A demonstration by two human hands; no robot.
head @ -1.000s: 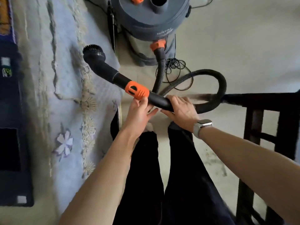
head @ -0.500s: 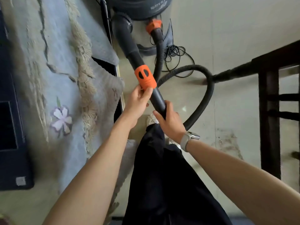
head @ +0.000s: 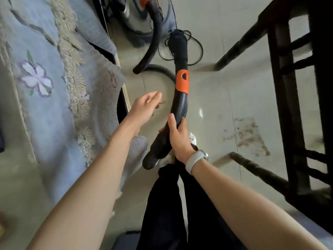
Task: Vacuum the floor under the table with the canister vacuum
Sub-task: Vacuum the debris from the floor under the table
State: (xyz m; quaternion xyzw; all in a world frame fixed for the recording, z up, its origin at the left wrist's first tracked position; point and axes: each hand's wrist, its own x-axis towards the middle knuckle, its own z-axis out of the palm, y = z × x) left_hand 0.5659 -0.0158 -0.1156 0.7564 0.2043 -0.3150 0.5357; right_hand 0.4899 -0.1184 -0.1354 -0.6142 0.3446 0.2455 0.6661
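The black vacuum wand with an orange collar points away from me over the pale floor, its nozzle end toward the canister. My right hand grips the wand just below the collar section. My left hand hovers open to the left of the wand, not touching it. The ribbed black hose curves up to an orange coupling on the canister vacuum, cut off at the top edge. The dark wooden table stands at the right.
A pale blue rug with a flower pattern and fringe covers the floor at left. A thin black power cord lies coiled near the canister. A dirty patch marks the floor by the table leg. My dark trouser legs fill the bottom centre.
My left hand has let go of the orange collar and opened. The wand has swung rightward, toward the table. The view has shifted, so the canister sits higher in frame.
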